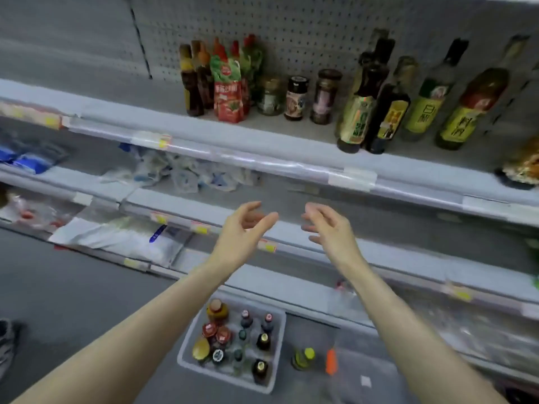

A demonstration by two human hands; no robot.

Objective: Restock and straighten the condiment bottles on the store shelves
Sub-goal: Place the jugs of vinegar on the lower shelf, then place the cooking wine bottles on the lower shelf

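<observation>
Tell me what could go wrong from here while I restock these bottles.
1. The tall dark bottles stand crowded near the front of the top shelf; a nudge while reaching past could topple one off.
2. The yellow-capped bottle and orange item sit loose beside the bin; a careless step might kick them over.
3. Bottles inside the bin stand packed close; pulling one out hastily might knock its neighbours.

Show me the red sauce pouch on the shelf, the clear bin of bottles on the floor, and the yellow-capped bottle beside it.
red sauce pouch [227, 96]: head view, front panel.
clear bin [278, 352]: head view, its right wall.
yellow-capped bottle [309, 352]: head view, its cap.
</observation>
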